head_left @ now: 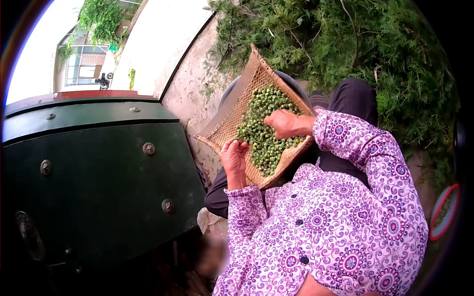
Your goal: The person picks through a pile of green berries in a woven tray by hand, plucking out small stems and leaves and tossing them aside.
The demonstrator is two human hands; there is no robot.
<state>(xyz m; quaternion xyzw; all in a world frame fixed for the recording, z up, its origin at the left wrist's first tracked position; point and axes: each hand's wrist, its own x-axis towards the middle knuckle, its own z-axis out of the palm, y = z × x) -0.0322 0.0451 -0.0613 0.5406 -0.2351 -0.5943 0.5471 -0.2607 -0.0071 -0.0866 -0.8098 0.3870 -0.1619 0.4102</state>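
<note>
A woven basket tray (219,129) rests tilted across my lap, with a heap of small green, round pods or berries (266,153) spread over it. Above the heap's left edge is my left hand (234,154), its thumb and fingertips pinched together; whatever it holds is too small to make out. My right hand (287,123) reaches into the upper right part of the heap with curled fingers, and what lies under its fingertips is hidden. Behind the tray the rim of a round metal basin (295,85) shows.
A dark green metal gate or panel (98,182) with round studs stands at the left. Dense green conifer branches (335,39) hang at the top and right. A red-rimmed round object (444,212) is at the far right. Concrete ground (190,93) lies beyond the tray.
</note>
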